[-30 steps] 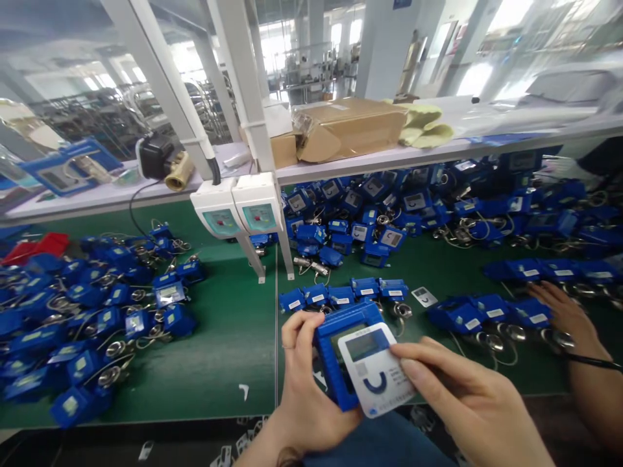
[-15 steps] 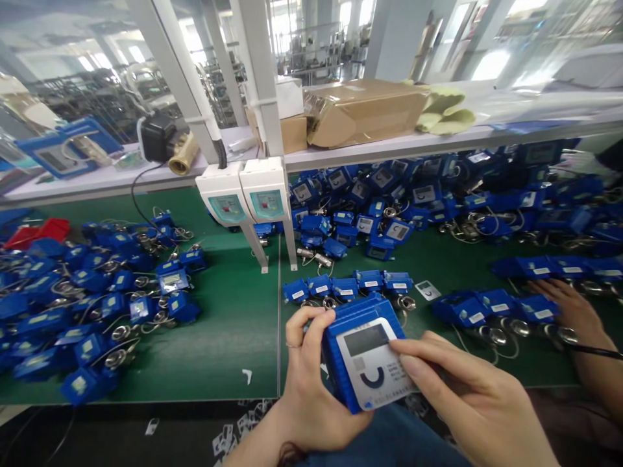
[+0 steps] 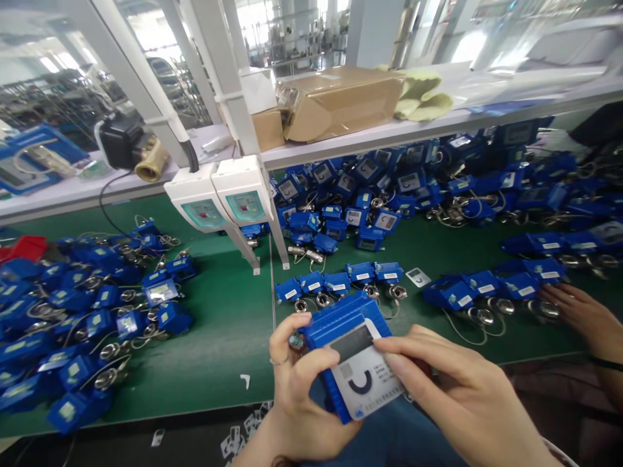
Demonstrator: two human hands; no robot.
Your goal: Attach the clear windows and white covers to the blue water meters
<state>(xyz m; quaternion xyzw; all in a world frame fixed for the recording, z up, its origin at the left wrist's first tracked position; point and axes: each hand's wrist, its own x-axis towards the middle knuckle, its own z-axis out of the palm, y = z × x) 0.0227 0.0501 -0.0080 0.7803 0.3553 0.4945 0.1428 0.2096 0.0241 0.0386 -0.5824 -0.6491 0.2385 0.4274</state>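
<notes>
My left hand (image 3: 296,399) holds a blue meter housing (image 3: 333,322) tilted toward me, its fingers around the left side and its thumb at the upper left of the front. On that front lies a grey-white faceplate label (image 3: 370,383) with a dark window, a curved dark mark and small print. The thumb and forefinger of my right hand (image 3: 452,389) are pinched together on the label's right edge. Whether the label is fully stuck down I cannot tell. Just beyond, several blue meters (image 3: 337,283) with metal fittings stand in short rows. A loose label (image 3: 418,277) lies beside them.
Another person's hand (image 3: 579,311) touches a row of meters at the right. Piled meters (image 3: 97,298) cover the left of the green bench (image 3: 219,350); more fill the back. White switch boxes (image 3: 242,191) stand on posts. A carton (image 3: 341,104) sits on the shelf.
My left thumb has come over the label's upper left corner, while my right fingers stay on its right edge. The view has shifted slightly. The other person's hand has moved a little along the meters.
</notes>
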